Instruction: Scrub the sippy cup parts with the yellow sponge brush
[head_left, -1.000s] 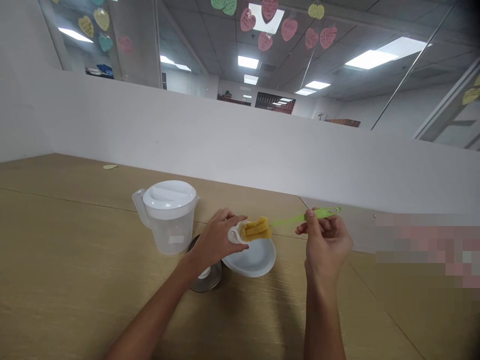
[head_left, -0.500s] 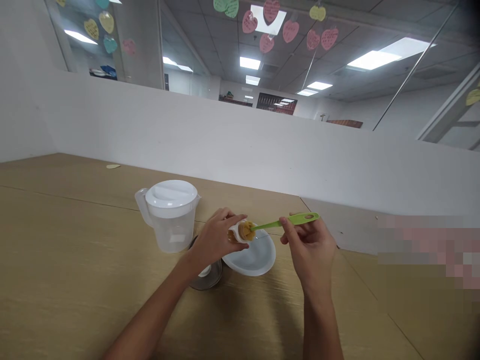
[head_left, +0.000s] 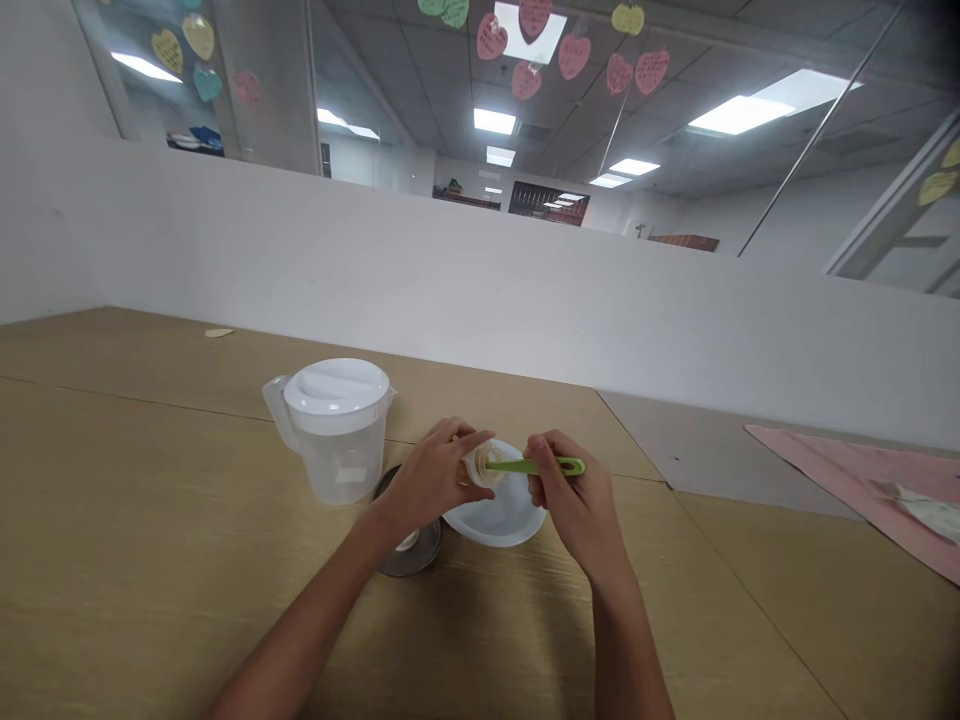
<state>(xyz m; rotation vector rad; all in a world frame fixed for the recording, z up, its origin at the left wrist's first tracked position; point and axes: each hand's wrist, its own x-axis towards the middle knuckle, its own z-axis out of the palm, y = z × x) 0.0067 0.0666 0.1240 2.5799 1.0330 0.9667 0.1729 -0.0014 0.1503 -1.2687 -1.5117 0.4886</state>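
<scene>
My left hand [head_left: 436,472] is closed around a small clear jar [head_left: 481,465], tipped sideways with its mouth to the right above a white bowl [head_left: 501,525]. The slim green handle of a utensil [head_left: 556,466] is pinched in my right hand [head_left: 576,500]. Its far end sits inside the jar's mouth, so the tip's shape is hidden. Beneath my left wrist a round dark-rimmed dish [head_left: 420,558] shows in part, with something white in it. To the left stands a translucent pitcher [head_left: 341,455] with a white lid.
A pink cloth [head_left: 840,462] with a pale patterned piece on it lies at the right. Near the wall at the back left is a small flat yellowish piece [head_left: 219,333]. A white wall [head_left: 480,300] with glass above bounds the table [head_left: 150,520] at the back.
My right hand has moved left, pushing the utensil deeper into the jar. The orange-yellow mass seen at the jar's mouth no longer shows there. My left hand stays nearly in place.
</scene>
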